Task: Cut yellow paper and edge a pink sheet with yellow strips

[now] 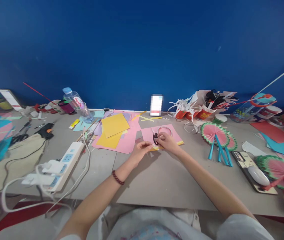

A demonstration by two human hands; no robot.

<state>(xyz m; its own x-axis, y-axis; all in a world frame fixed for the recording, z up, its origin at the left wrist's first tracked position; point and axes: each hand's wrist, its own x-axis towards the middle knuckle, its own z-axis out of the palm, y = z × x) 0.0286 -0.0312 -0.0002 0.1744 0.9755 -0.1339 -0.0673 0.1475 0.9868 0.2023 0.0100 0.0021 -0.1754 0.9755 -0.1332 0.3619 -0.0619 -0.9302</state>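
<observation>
My right hand [166, 140] is closed around the black handles of a pair of scissors [155, 138] over a pink paper sheet [164, 136] on the grey table [157, 173]. A clear tape roll [165, 130] lies on the pink sheet just beyond that hand. My left hand [142, 148] pinches the near edge of a small strip of pink and yellow paper [154, 147] beside the scissors. A dark bead bracelet [117, 178] is on my left wrist.
Yellow and pink sheets [114, 133] lie left of the hands, with a water bottle [78, 104] behind. A white power strip [61, 165] with cables sits at the left. Paper fans [218, 135] and a phone [253, 171] lie right; red cups [197, 113] stand at the back.
</observation>
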